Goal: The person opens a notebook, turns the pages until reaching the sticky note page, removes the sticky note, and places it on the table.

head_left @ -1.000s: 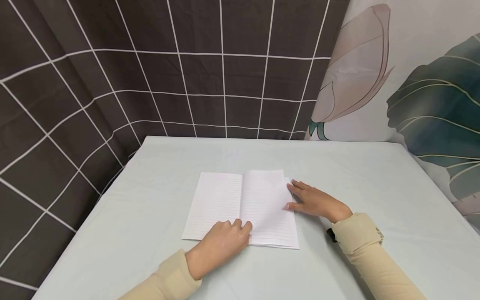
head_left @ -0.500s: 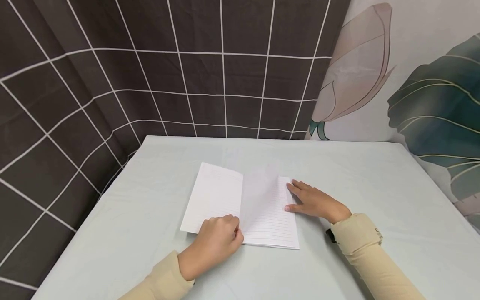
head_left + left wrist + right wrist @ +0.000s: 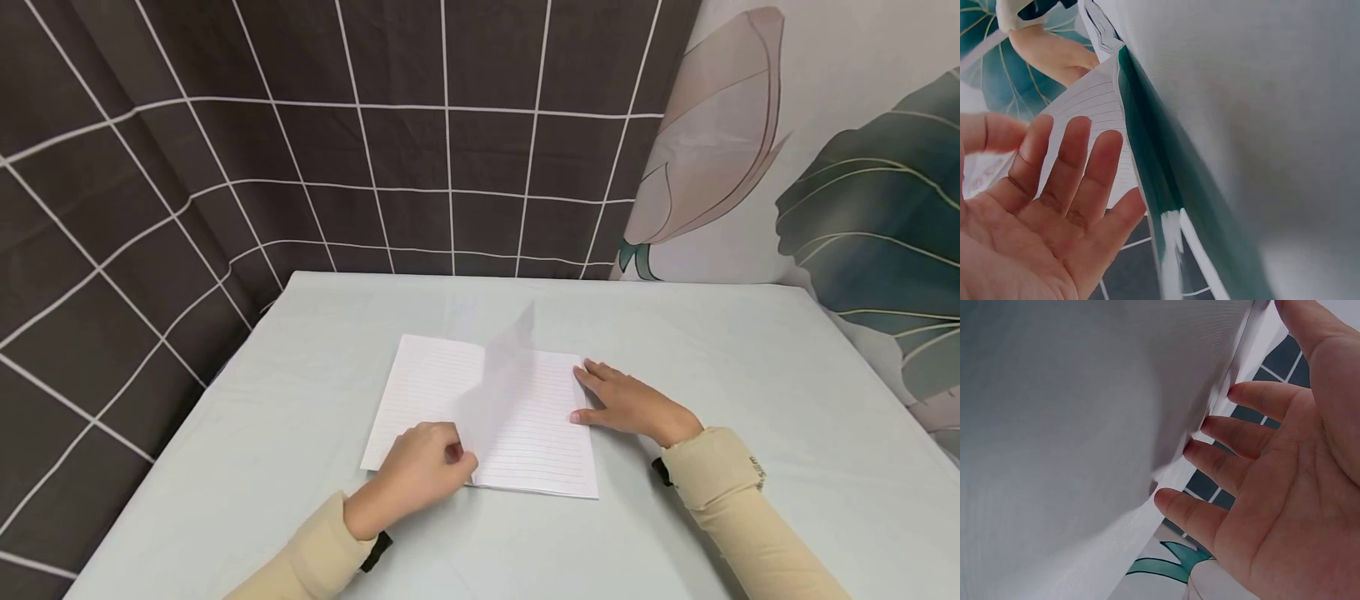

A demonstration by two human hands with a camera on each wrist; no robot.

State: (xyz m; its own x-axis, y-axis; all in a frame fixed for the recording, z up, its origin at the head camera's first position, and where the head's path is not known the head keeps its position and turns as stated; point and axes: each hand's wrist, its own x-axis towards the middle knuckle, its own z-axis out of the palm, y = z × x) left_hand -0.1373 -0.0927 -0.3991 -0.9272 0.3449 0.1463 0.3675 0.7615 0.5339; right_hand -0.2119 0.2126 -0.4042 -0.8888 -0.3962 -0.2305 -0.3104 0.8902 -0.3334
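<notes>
A lined notebook [image 3: 551,442] lies spread open on the table, one loose page [image 3: 495,392] standing up in a curve over its middle. At that page's lower corner, my left hand [image 3: 423,467] pinches the paper between thumb and index finger, its other fingers fanned out in the left wrist view. A teal cover [image 3: 1147,131] shows at the notebook's underside there. My right hand [image 3: 633,404] lies with spread fingers at the right edge of the notebook, its fingertips [image 3: 1194,450] touching that edge and its palm visible in the right wrist view.
A pale cloth covers the table [image 3: 712,333] around the notebook. Behind it hangs a dark curtain with a white grid [image 3: 397,150], and to the right a light curtain [image 3: 810,100] printed with leaves and a bud.
The left hand has drawn back leftward, and the page has lifted from the right side to stand upright near the middle. The right hand has stayed where it was.
</notes>
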